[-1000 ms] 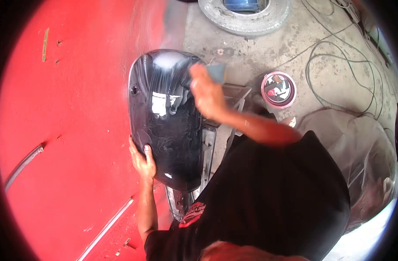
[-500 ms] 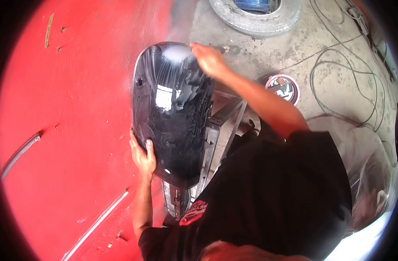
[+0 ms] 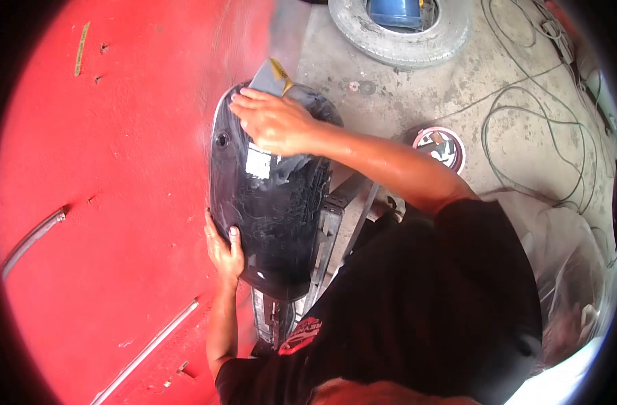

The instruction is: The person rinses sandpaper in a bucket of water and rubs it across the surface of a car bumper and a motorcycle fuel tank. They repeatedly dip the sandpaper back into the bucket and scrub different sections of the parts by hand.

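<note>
A long, glossy black curved cover (image 3: pixel 277 223) lies on a metal stand (image 3: pixel 329 219), with scuffed, streaky patches and a small round hole near its left edge. My left hand (image 3: pixel 224 251) grips its lower left edge, thumb on top and fingers along the side. Across the upper part of the cover, my right hand (image 3: pixel 273 123) presses a folded sheet of sandpaper (image 3: pixel 268 77), grey with a yellow underside. The sheet sticks out past the fingers at the far end. Whatever lies under the right palm is hidden.
On my left rises a red surface (image 3: pixel 133 182) with metal tubes attached. A tyre (image 3: pixel 437 50) lies on the concrete floor with a blue container (image 3: pixel 395 13) inside its ring. A round tub (image 3: pixel 460 145) with small items and a looped cable (image 3: pixel 487 128) are on the right.
My right hand has moved left from the cover's upper right edge onto its top face, and the sandpaper now shows. My left hand keeps its hold; the view shifted slightly.
</note>
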Tool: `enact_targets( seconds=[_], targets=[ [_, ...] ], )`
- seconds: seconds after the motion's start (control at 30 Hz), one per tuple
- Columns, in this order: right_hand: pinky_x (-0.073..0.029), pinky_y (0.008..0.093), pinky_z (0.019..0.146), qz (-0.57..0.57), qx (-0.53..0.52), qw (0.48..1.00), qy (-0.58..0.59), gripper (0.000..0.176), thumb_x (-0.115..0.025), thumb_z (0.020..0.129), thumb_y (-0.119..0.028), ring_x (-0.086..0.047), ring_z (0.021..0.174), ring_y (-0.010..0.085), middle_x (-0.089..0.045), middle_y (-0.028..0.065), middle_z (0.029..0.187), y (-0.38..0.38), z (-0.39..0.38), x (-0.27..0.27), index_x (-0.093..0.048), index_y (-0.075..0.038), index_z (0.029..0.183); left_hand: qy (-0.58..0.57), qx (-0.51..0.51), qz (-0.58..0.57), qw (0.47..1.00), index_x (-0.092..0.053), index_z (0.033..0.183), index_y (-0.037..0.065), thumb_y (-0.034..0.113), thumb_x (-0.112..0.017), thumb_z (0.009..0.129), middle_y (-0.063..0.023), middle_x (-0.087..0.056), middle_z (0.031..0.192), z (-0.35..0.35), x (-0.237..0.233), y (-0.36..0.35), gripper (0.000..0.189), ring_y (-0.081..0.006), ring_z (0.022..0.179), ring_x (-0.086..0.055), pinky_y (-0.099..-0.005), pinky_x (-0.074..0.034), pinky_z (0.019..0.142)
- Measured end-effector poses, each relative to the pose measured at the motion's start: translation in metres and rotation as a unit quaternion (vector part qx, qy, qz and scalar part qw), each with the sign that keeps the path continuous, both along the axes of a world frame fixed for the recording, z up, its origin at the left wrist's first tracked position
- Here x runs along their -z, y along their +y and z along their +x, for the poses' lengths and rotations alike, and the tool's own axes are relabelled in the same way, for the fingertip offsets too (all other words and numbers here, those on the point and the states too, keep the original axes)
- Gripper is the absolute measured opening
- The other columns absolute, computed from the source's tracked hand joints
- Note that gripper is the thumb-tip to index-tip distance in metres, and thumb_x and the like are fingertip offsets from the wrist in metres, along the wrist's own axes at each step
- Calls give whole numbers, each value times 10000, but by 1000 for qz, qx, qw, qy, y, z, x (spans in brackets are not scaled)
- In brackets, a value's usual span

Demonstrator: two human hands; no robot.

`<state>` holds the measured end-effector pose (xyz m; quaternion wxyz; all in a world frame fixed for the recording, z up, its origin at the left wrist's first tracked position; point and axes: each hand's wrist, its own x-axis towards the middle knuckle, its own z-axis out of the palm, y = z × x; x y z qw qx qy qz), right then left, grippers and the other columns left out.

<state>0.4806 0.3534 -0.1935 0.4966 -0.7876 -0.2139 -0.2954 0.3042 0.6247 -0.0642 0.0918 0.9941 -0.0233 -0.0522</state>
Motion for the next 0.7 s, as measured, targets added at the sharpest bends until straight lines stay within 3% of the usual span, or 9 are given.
enact_targets(
  seconds=[0.03, 0.1, 0.23, 0.43, 0.47, 0.5, 0.57, 0.63, 0.7],
  targets=[
    [-511, 415, 1000, 31, 27, 999, -35, 362, -480, 988, -325, -615, 1188, 310, -659, 127, 1265, 6, -9, 3, -675, -65, 1147, 1, -2, 6, 1000, -225, 1534, -21, 423, -518, 986, -277, -381, 1508, -1, -1, 2, 763, -482, 1376, -367, -493, -262, 1161],
    [-491, 423, 1024, 85, -248, 933, 247, 424, -461, 988, -336, -608, 1205, 308, -612, 139, 1342, -29, 33, 18, -631, -40, 1240, -3, 5, 13, 1000, -229, 1531, -25, 419, -521, 985, -275, -380, 1509, 0, 1, 0, 762, -484, 1371, -375, -495, -271, 1156],
    [-502, 424, 997, -45, -107, 935, 336, 311, -511, 924, -262, -618, 1197, 291, -677, 118, 1224, -31, 58, 23, -698, -69, 1083, -29, 15, 19, 999, -239, 1534, -2, 448, -539, 967, -282, -393, 1496, -1, 2, 1, 784, -495, 1345, -405, -507, -305, 1131],
    [-443, 443, 1080, -4, -62, 993, 105, 491, -437, 1008, -302, -478, 1355, 266, -489, 189, 1462, -12, -29, -9, -520, 34, 1357, 6, -22, 21, 1000, -247, 1525, -24, 424, -512, 980, -294, -398, 1485, 0, -2, -3, 754, -469, 1371, -383, -491, -285, 1148],
    [-456, 441, 1068, -123, -21, 986, 114, 459, -396, 1028, -283, -532, 1300, 272, -532, 208, 1413, -19, -1, -4, -555, 41, 1313, 3, -16, 16, 1000, -253, 1524, -22, 410, -496, 990, -293, -393, 1490, 2, -1, -2, 728, -473, 1370, -382, -488, -283, 1151],
    [-459, 433, 1063, -149, -179, 908, 349, 429, -385, 1026, -240, -587, 1222, 332, -604, 235, 1309, -45, 26, -24, -582, 45, 1278, -1, -12, 8, 1000, -259, 1522, -20, 396, -479, 1000, -292, -387, 1495, 0, 0, 0, 703, -478, 1369, -381, -485, -280, 1155],
    [-454, 439, 1072, -5, -70, 930, 360, 385, -401, 1005, -165, -625, 1154, 364, -641, 260, 1231, -37, 9, -32, -593, 56, 1255, -5, -20, 14, 1000, -263, 1523, -14, 375, -459, 1012, -291, -383, 1499, -1, -6, -2, 672, -477, 1370, -381, -480, -277, 1159],
    [-406, 505, 1109, -16, 81, 996, 15, 358, -491, 951, -131, -622, 1170, 336, -653, 219, 1231, 0, -28, -9, -607, 34, 1247, 5, -35, 13, 999, -267, 1524, -8, 354, -440, 1023, -289, -379, 1503, -3, -4, -5, 642, -476, 1370, -382, -474, -275, 1162],
    [-299, 605, 1150, -67, 6, 998, 16, 360, -559, 905, -114, -586, 1239, 285, -650, 161, 1256, 28, -110, -46, -628, -3, 1239, -2, -25, -2, 1000, -277, 1524, 2, 331, -412, 1037, -290, -383, 1501, 4, -3, -5, 602, -466, 1365, -395, -471, -283, 1158]
  ],
)
